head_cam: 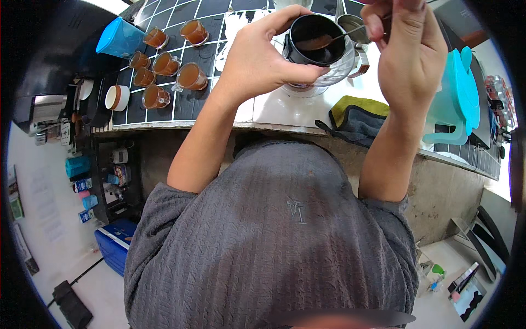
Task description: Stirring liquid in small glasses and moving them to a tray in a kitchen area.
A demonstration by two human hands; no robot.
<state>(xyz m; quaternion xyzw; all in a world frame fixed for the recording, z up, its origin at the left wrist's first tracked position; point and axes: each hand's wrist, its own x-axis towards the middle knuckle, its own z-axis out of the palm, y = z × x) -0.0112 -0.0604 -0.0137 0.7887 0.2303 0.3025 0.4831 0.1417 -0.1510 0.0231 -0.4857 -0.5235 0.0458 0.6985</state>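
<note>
My left hand (263, 57) is wrapped around a black cup-shaped container (294, 53), tilted so that its dark inside shows, above a round clear glass vessel (347, 61). My right hand (404, 53) grips the thin handle of a metal spoon (349, 32), whose bowl reaches into the container. Something brown lies at the spoon's bowl; whether it is liquid or powder I cannot tell. Behind the spoon stands a metal cup (352, 24). Several glass cups of brown drink, one of them a glass mug (192, 77), stand on the black tiles at the left.
A folded green and grey cloth (357, 119) lies at the counter's front edge. At the right stands a turquoise-lidded pitcher (452, 98). A blue-lidded plastic container (121, 39) and a white and brown bowl (118, 98) are at the far left. A small box (359, 66) lies beside the glass vessel.
</note>
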